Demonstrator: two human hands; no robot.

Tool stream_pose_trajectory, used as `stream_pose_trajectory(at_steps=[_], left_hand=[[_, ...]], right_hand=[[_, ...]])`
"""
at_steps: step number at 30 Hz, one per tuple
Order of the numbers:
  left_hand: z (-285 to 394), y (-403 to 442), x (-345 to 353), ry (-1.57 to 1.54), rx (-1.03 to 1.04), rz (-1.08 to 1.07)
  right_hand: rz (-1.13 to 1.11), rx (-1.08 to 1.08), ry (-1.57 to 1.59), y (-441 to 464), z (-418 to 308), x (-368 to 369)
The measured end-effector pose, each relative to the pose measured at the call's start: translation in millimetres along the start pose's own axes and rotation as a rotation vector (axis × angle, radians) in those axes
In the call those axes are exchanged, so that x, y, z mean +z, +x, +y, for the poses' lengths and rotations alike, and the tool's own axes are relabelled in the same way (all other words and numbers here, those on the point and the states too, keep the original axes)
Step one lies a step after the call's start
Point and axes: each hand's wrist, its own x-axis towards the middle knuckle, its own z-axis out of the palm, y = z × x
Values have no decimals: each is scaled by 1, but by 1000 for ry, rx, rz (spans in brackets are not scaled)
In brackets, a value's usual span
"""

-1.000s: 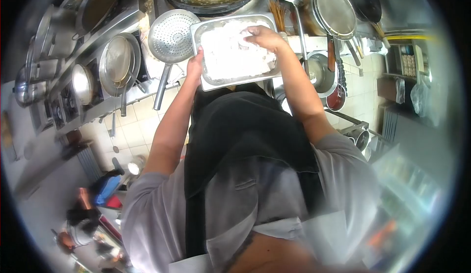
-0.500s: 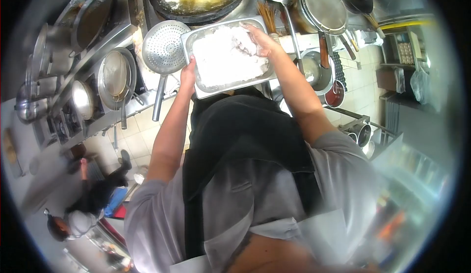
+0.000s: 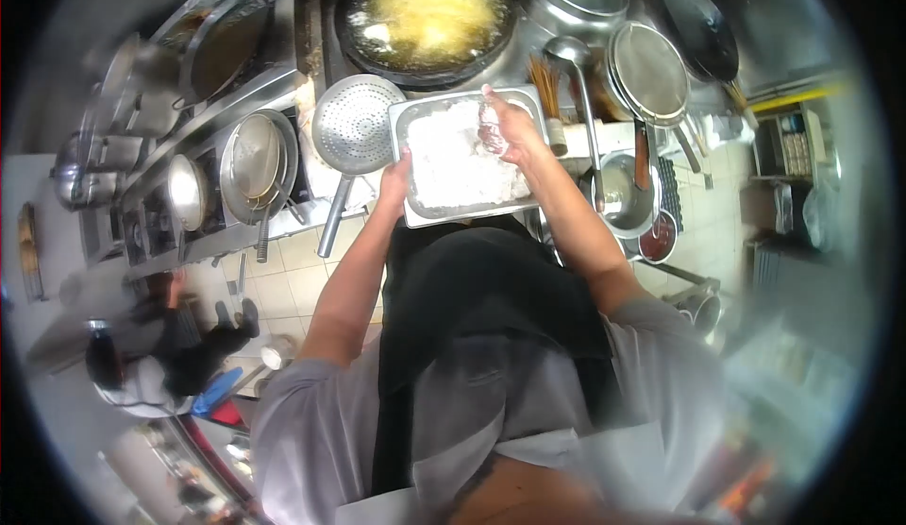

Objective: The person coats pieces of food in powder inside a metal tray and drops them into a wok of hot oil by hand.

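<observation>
Pale tiles (image 3: 307, 284) pave the kitchen below the steel range (image 3: 330, 67), where a wide pan (image 3: 425, 79) of yellow oil (image 3: 434, 15) sits just beyond the metal tray (image 3: 472, 213) of white powder (image 3: 448, 166). The left hand (image 3: 396, 185) clamps its rim — level is best. The right hand (image 3: 514, 133) should work low; its fingers look bent, thumb apart — whether gripping anything, I cannot tell.

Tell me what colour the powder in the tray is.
The powder is white, best seen in the head view.
</observation>
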Motion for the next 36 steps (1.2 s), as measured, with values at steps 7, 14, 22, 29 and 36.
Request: stream_pose_trajectory(at_steps=[7, 14, 22, 29, 36], left_hand=[[-3, 7, -6, 90, 12, 13], [-8, 14, -13, 143, 10, -3], [-22, 31, -22, 218, -30, 54], [-19, 21, -16, 242, -10, 75], [-1, 7, -8, 219, -34, 75]], right_hand=[[58, -254, -178, 33, -48, 27], [1, -462, -521, 93, -83, 80], [-152, -824, -1427, 189, -65, 117], [17, -1043, -1645, 204, -40, 144], [-307, -865, -1801, 91, -13, 110]])
